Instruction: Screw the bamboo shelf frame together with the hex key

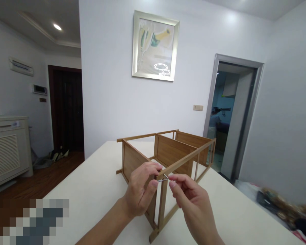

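A wooden shelf rack lies on its side on the white table. My left hand is wrapped over the rack's near upper corner, fingers on the far side and thumb in front. At that corner a thin L-shaped metal hex key has its short end at the rail's joint. Its long arm points left, towards my left thumb; whether the thumb touches it I cannot tell. My right hand pinches around the bend of the hex key with thumb and index finger, its other fingers curled.
A white wall with a framed picture rises behind the table. To the right are an open doorway and a pile of clothes or fabric. A white cabinet and a dark door stand at the left.
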### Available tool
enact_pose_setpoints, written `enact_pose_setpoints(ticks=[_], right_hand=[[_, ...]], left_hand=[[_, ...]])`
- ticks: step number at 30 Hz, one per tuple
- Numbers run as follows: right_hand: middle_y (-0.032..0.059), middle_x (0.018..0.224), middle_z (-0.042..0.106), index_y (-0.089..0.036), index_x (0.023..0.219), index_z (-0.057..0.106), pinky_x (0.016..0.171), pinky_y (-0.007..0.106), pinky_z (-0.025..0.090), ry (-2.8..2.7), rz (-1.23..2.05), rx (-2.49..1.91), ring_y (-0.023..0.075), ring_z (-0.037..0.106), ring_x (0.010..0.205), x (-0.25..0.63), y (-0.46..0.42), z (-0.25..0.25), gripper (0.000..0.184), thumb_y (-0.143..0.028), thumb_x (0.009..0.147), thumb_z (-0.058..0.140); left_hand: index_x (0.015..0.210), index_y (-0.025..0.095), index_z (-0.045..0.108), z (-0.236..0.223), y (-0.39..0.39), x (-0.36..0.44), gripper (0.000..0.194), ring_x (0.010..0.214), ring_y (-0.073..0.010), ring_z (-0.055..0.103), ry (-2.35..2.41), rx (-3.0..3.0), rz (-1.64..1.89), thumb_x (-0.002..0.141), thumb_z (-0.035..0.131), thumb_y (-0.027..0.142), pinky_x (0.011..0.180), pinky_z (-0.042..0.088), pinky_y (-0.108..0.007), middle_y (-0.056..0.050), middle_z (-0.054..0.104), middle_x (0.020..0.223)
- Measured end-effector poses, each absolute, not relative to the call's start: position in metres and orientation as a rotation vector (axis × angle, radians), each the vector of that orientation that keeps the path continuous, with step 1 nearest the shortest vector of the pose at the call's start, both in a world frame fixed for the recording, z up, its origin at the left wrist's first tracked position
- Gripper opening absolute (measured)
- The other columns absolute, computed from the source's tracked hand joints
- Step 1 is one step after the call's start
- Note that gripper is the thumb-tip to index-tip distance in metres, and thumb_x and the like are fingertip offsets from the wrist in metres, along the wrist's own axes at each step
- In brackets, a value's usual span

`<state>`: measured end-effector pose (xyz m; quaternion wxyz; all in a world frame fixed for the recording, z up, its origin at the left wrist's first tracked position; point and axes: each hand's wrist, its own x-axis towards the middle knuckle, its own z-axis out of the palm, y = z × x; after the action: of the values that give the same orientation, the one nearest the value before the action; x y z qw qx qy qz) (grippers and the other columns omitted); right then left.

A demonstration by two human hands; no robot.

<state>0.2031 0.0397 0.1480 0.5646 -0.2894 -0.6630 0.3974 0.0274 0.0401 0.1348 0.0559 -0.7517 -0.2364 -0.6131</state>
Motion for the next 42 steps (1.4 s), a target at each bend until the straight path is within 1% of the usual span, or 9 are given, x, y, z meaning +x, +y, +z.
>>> enact_pose_setpoints(ticks=[4, 9, 13, 19, 26, 30, 33, 36, 42], right_hand=[[0.0009, 0.073, 0.063, -0.02, 0.092, 0.069, 0.059, 0.025, 0.045, -1.628, 0.698, -0.668, 0.0139, 0.056, 0.065, 0.205, 0.045, 0.15, 0.021, -0.039, 0.085, 0.066], [0.0015, 0.082, 0.065, -0.022, 0.093, 0.068, 0.061, 0.024, 0.049, -1.717, 0.503, -0.611, 0.0139, 0.06, 0.071, 0.203, 0.046, 0.155, 0.012, -0.032, 0.09, 0.062], [0.0012, 0.082, 0.066, -0.022, 0.093, 0.068, 0.06, 0.024, 0.049, -1.789, 0.367, -0.555, 0.013, 0.06, 0.071, 0.199, 0.045, 0.158, 0.008, -0.026, 0.091, 0.061], [0.0015, 0.077, 0.066, -0.02, 0.086, 0.068, 0.057, 0.024, 0.048, -1.817, 0.193, -0.479, 0.0125, 0.058, 0.066, 0.195, 0.044, 0.162, 0.006, -0.021, 0.09, 0.063], [0.0019, 0.077, 0.066, -0.021, 0.085, 0.064, 0.067, 0.027, 0.049, -1.858, -0.033, -0.436, 0.0151, 0.061, 0.072, 0.195, 0.047, 0.167, 0.009, -0.017, 0.091, 0.059], [0.0012, 0.077, 0.065, -0.02, 0.094, 0.062, 0.064, 0.027, 0.049, -1.878, -0.073, -0.464, 0.0142, 0.061, 0.07, 0.194, 0.049, 0.166, 0.005, -0.018, 0.092, 0.058], [-0.0004, 0.074, 0.064, -0.02, 0.104, 0.059, 0.061, 0.025, 0.049, -1.869, -0.117, -0.479, 0.013, 0.06, 0.064, 0.193, 0.052, 0.165, 0.011, -0.021, 0.093, 0.057], [-0.0015, 0.071, 0.063, -0.019, 0.107, 0.056, 0.057, 0.023, 0.048, -1.858, -0.131, -0.502, 0.0121, 0.06, 0.06, 0.191, 0.055, 0.165, 0.014, -0.023, 0.094, 0.055], [-0.0064, 0.06, 0.057, -0.019, 0.106, 0.054, 0.046, 0.02, 0.042, -1.845, 0.176, -0.657, 0.0103, 0.055, 0.049, 0.191, 0.059, 0.173, 0.015, -0.026, 0.094, 0.051]], left_hand=[[0.104, 0.019, 0.058, 0.135, 0.04, 0.03, 0.018, 0.109, -0.0237, 0.061, -0.736, -2.252, -1.907, 0.097, 0.043, 0.026, 0.096, 0.048, -0.041, -0.011, 0.066, 0.109], [0.1, 0.02, 0.059, 0.137, 0.039, 0.034, 0.019, 0.105, -0.0226, 0.062, -0.777, -2.223, -1.937, 0.098, 0.043, 0.029, 0.093, 0.049, -0.039, -0.011, 0.067, 0.105], [0.095, 0.019, 0.06, 0.139, 0.038, 0.036, 0.017, 0.101, -0.0212, 0.063, -0.835, -2.196, -1.962, 0.098, 0.046, 0.028, 0.09, 0.05, -0.036, -0.01, 0.067, 0.102], [0.088, 0.019, 0.061, 0.143, 0.035, 0.041, 0.019, 0.097, -0.0193, 0.064, -0.947, -2.147, -2.007, 0.097, 0.048, 0.03, 0.087, 0.051, -0.032, -0.008, 0.068, 0.097], [0.084, 0.019, 0.063, 0.148, 0.033, 0.043, 0.022, 0.093, -0.0179, 0.065, -1.116, -2.112, -2.076, 0.095, 0.053, 0.035, 0.084, 0.05, -0.028, -0.006, 0.069, 0.094], [0.087, 0.019, 0.065, 0.149, 0.032, 0.044, 0.022, 0.092, -0.0173, 0.064, -1.187, -2.135, -2.12, 0.095, 0.053, 0.036, 0.083, 0.05, -0.027, -0.005, 0.069, 0.094], [0.09, 0.02, 0.066, 0.149, 0.031, 0.044, 0.026, 0.086, -0.0162, 0.064, -1.208, -2.172, -2.178, 0.097, 0.048, 0.038, 0.078, 0.05, -0.027, -0.004, 0.067, 0.093], [0.09, 0.02, 0.065, 0.148, 0.031, 0.044, 0.03, 0.085, -0.0162, 0.063, -1.202, -2.185, -2.201, 0.099, 0.043, 0.038, 0.077, 0.048, -0.027, -0.004, 0.066, 0.091], [0.087, 0.019, 0.064, 0.15, 0.031, 0.045, 0.03, 0.088, -0.0168, 0.062, -1.212, -2.185, -2.201, 0.1, 0.042, 0.035, 0.079, 0.047, -0.027, -0.004, 0.066, 0.09]])
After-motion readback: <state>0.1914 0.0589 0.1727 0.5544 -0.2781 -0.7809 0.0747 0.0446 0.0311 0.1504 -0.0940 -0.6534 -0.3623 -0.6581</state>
